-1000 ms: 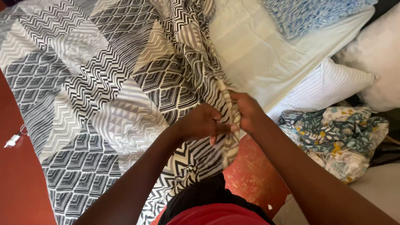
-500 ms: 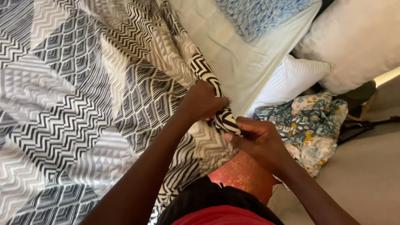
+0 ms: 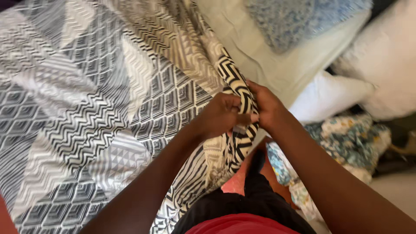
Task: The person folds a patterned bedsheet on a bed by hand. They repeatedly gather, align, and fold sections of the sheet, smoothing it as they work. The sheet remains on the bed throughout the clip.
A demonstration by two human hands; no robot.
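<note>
A black-and-white geometric patterned duvet cover [image 3: 95,104] is spread over the bed and fills the left and middle of the view. Its bunched right edge [image 3: 236,82] rises into a ridge between my hands. My left hand [image 3: 221,115] grips that ridge from the left with fingers curled over the fabric. My right hand [image 3: 266,106] pinches the same fold from the right, thumb touching the left hand's fingertips.
A pale sheet [image 3: 277,56] and a blue speckled cloth [image 3: 303,21] lie beyond the edge. White pillows [image 3: 333,95] and a floral cushion [image 3: 346,138] sit at right. Red floor [image 3: 236,184] shows below my dark trousers and red top.
The right hand has come back up to meet the left on the fold, after being lower and apart. The view has drawn closer and the hands now sit higher on the edge.
</note>
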